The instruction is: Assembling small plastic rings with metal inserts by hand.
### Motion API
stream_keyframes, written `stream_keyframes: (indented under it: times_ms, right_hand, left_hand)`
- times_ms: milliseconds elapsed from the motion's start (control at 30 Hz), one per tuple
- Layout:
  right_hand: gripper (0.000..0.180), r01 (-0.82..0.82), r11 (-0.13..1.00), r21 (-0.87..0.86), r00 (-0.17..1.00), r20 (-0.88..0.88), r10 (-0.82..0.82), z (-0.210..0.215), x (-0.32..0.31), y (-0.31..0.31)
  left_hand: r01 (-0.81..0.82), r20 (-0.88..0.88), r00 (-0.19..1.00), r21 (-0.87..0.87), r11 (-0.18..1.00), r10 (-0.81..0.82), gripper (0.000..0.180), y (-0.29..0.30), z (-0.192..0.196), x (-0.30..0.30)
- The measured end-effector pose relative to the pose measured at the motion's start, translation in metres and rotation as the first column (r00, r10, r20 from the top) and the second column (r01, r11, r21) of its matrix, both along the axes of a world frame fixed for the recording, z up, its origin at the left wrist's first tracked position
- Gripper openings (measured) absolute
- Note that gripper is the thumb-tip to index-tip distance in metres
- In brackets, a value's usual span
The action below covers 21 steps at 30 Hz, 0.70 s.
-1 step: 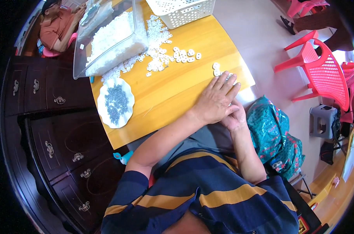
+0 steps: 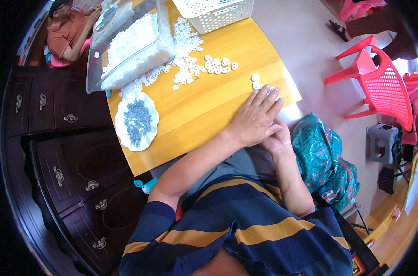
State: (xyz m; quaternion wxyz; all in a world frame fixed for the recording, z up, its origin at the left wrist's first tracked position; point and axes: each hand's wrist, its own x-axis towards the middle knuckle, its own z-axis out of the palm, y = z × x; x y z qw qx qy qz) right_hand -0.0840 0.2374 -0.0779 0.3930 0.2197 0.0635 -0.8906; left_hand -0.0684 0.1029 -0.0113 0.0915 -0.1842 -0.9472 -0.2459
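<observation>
My left hand (image 2: 253, 113) lies palm down at the table's right edge, its fingers stretched out and slightly apart. Under and beside its fingertips are small white plastic pieces (image 2: 255, 85), partly covered. Just below the table edge, my right hand (image 2: 279, 140) is turned palm up against the left hand's thumb side. Its fingers are mostly hidden, so whether it holds anything does not show. More of the white pieces (image 2: 217, 66) are spread farther back. A white scalloped dish (image 2: 121, 115) of small grey metal parts (image 2: 138, 120) stands to the left.
Behind the dish, a clear plastic bin (image 2: 130, 73) is heaped with white pieces. A perforated white basket (image 2: 223, 19) sits at the table's far edge. Green patterned bags (image 2: 317, 154) stand on the right, a red plastic chair (image 2: 385, 85) beyond. Another person (image 2: 66, 34) sits at far left.
</observation>
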Motion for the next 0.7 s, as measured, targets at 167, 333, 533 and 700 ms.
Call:
stream_keyframes:
  times_ms: [167,333,533,700]
  right_hand:
    - [0.046,-0.018,0.998,0.053,1.000,0.020,0.017,0.005,-0.002,0.004]
    - [0.037,0.038,0.995,-0.093,0.998,-0.046,-0.042,-0.021,0.000,0.012]
    - [0.032,0.097,0.994,0.049,0.995,-0.044,-0.095,-0.012,-0.002,0.004]
    - [0.032,0.049,0.987,-0.152,0.978,-0.192,-0.078,-0.056,-0.001,0.020]
  left_hand:
    - [0.045,0.001,0.999,0.020,0.999,-0.045,0.069,0.000,-0.003,0.009]
    - [0.081,-0.009,0.997,0.055,0.995,-0.080,0.065,0.004,-0.006,0.030]
    - [0.182,-0.038,0.983,0.183,0.966,-0.178,0.060,0.010,-0.004,0.049]
    - [0.172,-0.050,0.985,0.262,0.950,-0.165,0.053,0.003,0.004,0.035]
